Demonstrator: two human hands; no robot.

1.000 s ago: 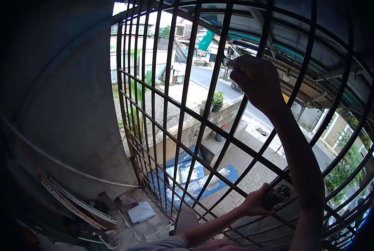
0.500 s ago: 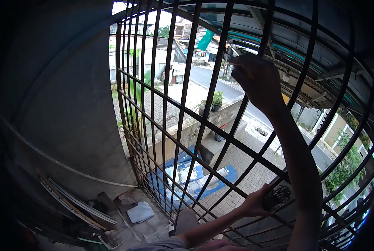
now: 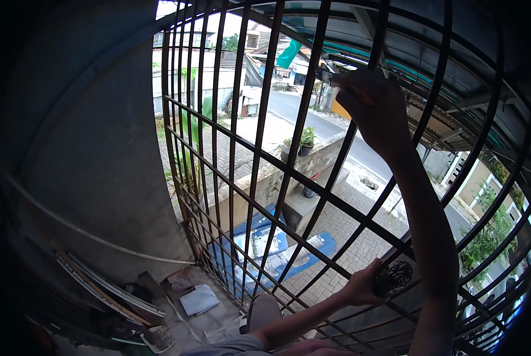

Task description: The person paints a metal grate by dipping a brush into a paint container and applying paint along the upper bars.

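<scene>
My right hand (image 3: 377, 110) is raised high in front of a dark metal window grille (image 3: 304, 178). Its fingers are closed on a small paintbrush (image 3: 325, 75), whose bristle end is at one of the upright bars; whether it touches the bar is hard to tell. Lower down, my left hand (image 3: 361, 286) is wrapped round the side of a round container (image 3: 393, 279). Dark, glossy stuff with pale streaks shows in its mouth. The container is close to the lower bars, partly beside my right forearm.
A grey wall (image 3: 99, 148) stands at the left. On the ledge lie a folded white cloth or paper (image 3: 199, 300) and long thin strips (image 3: 108, 291). Beyond the bars are a blue, worn panel (image 3: 277, 252), a potted plant (image 3: 306, 141) and a road (image 3: 292, 107).
My right hand has shifted slightly right with the paintbrush, away from the bar a little. My left hand and the container are nearly still.
</scene>
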